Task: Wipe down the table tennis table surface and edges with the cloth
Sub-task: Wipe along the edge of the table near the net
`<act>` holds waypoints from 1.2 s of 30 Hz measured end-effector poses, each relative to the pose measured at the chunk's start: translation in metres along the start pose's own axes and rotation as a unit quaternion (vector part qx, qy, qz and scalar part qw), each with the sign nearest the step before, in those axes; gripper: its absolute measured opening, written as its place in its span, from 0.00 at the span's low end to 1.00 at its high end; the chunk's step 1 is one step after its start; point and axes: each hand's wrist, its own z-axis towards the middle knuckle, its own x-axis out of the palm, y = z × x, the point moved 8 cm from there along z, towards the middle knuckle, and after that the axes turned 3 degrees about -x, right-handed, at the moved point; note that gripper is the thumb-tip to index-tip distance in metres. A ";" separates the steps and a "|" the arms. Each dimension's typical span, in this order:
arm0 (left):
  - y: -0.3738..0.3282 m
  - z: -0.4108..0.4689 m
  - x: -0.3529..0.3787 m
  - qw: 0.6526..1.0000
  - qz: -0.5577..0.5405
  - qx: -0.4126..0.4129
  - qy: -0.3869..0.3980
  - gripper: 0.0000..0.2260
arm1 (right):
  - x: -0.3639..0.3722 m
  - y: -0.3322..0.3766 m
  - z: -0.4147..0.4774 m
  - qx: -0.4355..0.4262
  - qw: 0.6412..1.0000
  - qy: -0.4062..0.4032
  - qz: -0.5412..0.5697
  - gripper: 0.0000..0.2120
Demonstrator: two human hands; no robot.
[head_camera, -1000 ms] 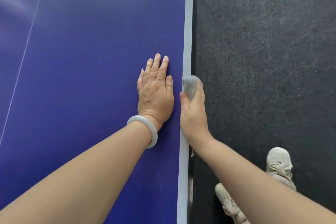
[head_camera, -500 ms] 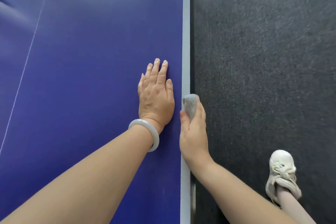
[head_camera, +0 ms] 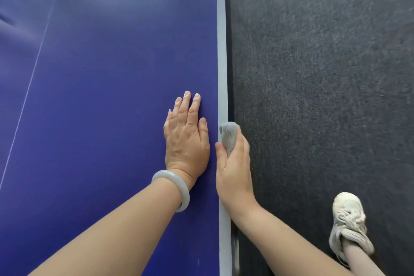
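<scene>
Cloth (head_camera: 229, 135) is pressed as a grey wad on the white edge (head_camera: 221, 51) of the counter (head_camera: 112, 96) | it is gripped by the right hand (head_camera: 234, 170), fingers (head_camera: 243, 144) curled round it | both are seen lower along the edge than a second ago | left hand (head_camera: 187, 141) is laid flat and slid alongside | edge pass is judged under way.

Dark grey speckled carpet (head_camera: 324, 74) lies on the right, evenly lit.
</scene>
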 end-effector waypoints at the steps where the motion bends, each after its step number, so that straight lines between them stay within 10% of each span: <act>1: 0.000 0.000 0.000 1.000 0.001 0.000 0.001 0.23 | 0.001 0.003 0.014 0.003 1.000 0.000 -0.009 0.30; 7: 0.000 0.001 0.000 1.000 0.009 0.003 0.007 0.25 | 0.006 0.037 0.147 0.053 0.998 0.006 0.026 0.27; 17: -0.002 0.000 0.000 1.000 0.020 -0.002 0.015 0.26 | 0.001 0.004 0.015 0.026 0.999 0.028 0.020 0.37; 26: 0.001 -0.001 -0.001 0.999 0.030 -0.005 0.032 0.25 | 0.011 0.051 0.208 0.117 0.988 0.047 0.091 0.34; 36: -0.009 0.002 -0.003 0.994 0.093 -0.016 0.053 0.25 | 0.012 0.048 0.216 0.080 0.989 0.089 0.081 0.32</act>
